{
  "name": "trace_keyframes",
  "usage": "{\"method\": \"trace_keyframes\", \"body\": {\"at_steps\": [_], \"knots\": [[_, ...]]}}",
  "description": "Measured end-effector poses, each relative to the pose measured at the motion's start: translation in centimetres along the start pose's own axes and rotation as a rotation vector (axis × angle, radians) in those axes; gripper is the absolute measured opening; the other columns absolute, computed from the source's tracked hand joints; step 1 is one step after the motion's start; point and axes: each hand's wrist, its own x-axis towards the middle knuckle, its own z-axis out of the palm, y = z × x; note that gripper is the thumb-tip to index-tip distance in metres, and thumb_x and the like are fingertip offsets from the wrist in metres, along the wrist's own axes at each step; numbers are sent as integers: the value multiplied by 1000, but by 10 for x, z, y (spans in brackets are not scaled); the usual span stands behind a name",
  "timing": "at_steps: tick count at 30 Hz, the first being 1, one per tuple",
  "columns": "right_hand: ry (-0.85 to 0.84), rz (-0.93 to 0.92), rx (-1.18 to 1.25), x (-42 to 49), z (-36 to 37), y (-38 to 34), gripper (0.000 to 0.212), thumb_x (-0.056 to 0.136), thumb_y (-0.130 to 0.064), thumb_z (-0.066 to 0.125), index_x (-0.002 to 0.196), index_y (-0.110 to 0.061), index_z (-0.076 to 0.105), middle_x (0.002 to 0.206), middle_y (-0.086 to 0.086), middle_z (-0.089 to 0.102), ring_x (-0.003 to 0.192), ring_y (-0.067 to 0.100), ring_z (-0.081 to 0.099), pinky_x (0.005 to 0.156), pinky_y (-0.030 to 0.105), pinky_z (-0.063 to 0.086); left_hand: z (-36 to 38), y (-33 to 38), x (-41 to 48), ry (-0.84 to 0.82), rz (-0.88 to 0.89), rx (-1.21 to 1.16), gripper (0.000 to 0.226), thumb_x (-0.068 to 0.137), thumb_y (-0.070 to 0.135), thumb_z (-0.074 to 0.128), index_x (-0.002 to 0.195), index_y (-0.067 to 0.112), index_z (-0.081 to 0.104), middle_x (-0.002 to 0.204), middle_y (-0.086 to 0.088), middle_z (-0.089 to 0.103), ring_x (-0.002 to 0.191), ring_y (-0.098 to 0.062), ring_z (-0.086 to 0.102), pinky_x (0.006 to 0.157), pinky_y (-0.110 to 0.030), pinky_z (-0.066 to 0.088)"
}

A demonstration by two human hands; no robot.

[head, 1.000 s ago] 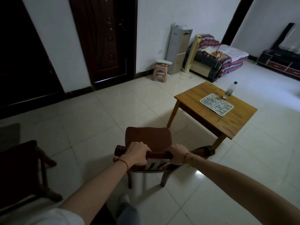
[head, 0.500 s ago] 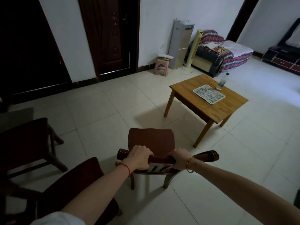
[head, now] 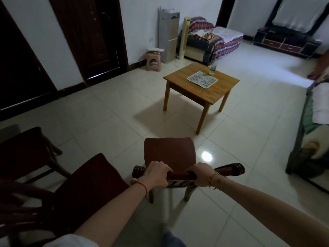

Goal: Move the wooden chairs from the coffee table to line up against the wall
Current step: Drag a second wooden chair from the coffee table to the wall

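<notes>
1. Left hand (head: 156,173) and right hand (head: 202,173): fingers curled tight over the top rail of the held chair (head: 169,154), side by side.
2. Held chair: on the tiled floor (head: 106,122), well short of the table (head: 201,86), seat facing it.
3. Second chair (head: 92,182): just left of the held chair; third chair (head: 23,150) farther left.
4. Table: carries a patterned tray (head: 202,79) and a bottle (head: 212,68) behind it.
5. Pink stool (head: 154,58): beyond the table, against the wall.
</notes>
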Motion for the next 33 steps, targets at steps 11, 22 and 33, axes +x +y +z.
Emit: {"method": "trace_keyframes", "body": {"at_steps": [11, 22, 33], "knots": [[26, -1, 14, -140, 73, -21, 38, 79, -30, 64, 116, -39, 66, 98, -7, 71, 88, 18, 65, 68, 25, 46, 34, 101, -100, -39, 18, 12, 44, 70, 26, 62, 111, 40, 72, 87, 8, 74, 84, -15, 68, 76, -27, 53], [27, -64, 53, -226, 137, -114, 32, 86, -25, 61, 117, -33, 67, 91, -6, 71, 75, 12, 62, 64, 21, 49, 47, 124, -231, -131, -13, 27, 49, 78, 26, 67, 123, 44, 67, 102, 11, 74, 97, -13, 66, 91, -33, 53], [61, 48, 138, -282, 186, -254, 23, 88, -26, 59, 108, -28, 70, 88, -4, 70, 71, 13, 59, 59, 20, 44, 59, 81, -356, -197, 102, 45, 45, 80, 30, 71, 121, 47, 66, 97, 14, 73, 90, -9, 63, 91, -35, 50]]}}
